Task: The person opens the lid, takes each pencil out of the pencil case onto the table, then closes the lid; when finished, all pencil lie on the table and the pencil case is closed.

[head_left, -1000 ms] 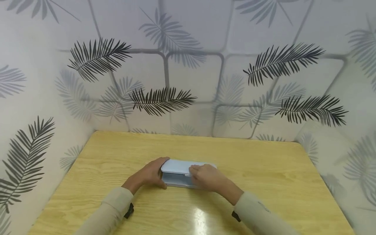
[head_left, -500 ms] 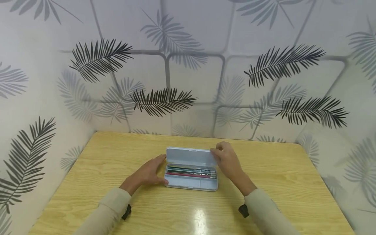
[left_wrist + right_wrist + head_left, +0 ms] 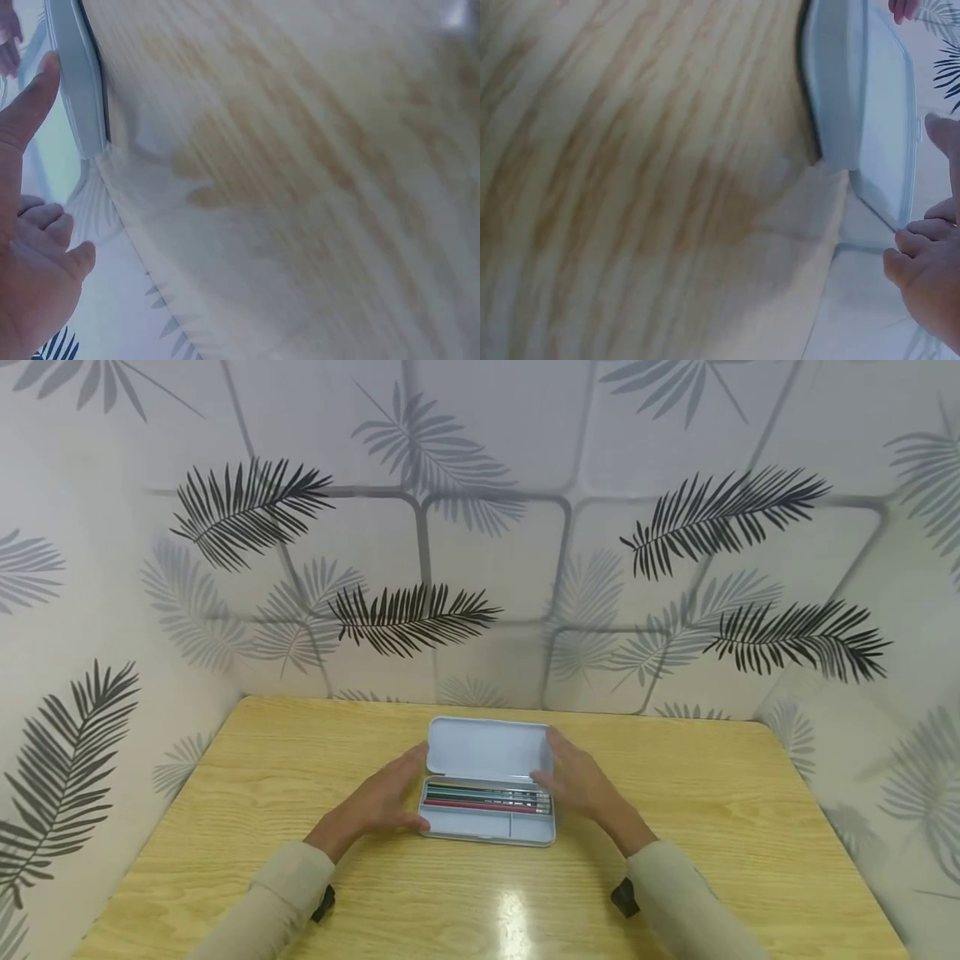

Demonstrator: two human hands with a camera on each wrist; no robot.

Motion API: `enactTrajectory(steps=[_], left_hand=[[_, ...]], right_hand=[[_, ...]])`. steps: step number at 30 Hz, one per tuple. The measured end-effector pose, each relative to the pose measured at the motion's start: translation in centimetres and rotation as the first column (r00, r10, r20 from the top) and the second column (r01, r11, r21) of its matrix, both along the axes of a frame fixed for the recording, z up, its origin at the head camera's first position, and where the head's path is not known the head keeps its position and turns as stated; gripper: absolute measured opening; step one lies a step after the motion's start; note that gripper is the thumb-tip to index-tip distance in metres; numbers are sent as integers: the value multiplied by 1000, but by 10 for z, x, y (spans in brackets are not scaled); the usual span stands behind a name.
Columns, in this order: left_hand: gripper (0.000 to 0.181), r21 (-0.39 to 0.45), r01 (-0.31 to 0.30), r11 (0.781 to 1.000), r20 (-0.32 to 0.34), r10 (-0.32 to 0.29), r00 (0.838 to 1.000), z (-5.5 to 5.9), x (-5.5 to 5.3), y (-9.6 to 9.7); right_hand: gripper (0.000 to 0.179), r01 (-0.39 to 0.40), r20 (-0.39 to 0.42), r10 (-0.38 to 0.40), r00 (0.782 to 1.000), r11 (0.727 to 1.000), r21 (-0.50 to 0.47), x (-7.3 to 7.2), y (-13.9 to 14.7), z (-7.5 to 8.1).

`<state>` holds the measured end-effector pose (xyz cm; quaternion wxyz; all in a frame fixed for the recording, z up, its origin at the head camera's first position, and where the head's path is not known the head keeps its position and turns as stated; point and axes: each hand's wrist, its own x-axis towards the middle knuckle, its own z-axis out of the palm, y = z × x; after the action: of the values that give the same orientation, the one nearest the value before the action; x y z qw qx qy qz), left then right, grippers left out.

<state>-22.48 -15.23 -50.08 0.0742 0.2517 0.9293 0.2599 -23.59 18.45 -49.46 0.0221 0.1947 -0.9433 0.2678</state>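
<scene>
A pale blue pencil case (image 3: 474, 826) lies open on the table, its lid (image 3: 487, 748) tipped back toward the wall. Several pencils (image 3: 480, 797) lie side by side in the rear compartment, with a small divided section in front of them. At the case's left end rests my left hand (image 3: 378, 795), thumb on the front corner and fingers spread behind. In the left wrist view the thumb (image 3: 37, 94) lies along the case's side. My right hand (image 3: 581, 777) is at the right end of the lid, fingers extended beside its edge and holding nothing.
The light wood-grain table (image 3: 300, 743) extends around the case on every side. A wall with a leaf pattern (image 3: 487, 568) rises directly behind the table and along both its sides.
The lid has gone from nearly closed to fully swung back, exposing the pencils. My right hand moved right and back with it, then let go of its edge. The left hand stayed at the left end.
</scene>
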Motion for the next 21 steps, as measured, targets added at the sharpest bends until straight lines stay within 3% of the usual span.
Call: enactTrajectory(steps=[3,6,14,17,21], left_hand=[[119,16,28,999,15,-28,999,0,-2,0],[116,2,33,999,42,-33,999,-1,-3,-1],[110,-29,13,1000,152,-8,988,0,-5,2],[111,-26,18,1000,164,-14,986,2,-5,3],[111,-25,19,1000,173,-15,985,4,-6,3]], right_hand=[[95,-8,134,7,991,1000,8,-3,-2,-5],[104,-4,210,4,978,1000,0,-5,-4,-8],[109,-10,281,0,960,999,35,-7,-5,-10],[102,-16,241,3,970,999,50,-9,-4,-11],[73,-17,54,14,998,998,58,-10,-7,-7]])
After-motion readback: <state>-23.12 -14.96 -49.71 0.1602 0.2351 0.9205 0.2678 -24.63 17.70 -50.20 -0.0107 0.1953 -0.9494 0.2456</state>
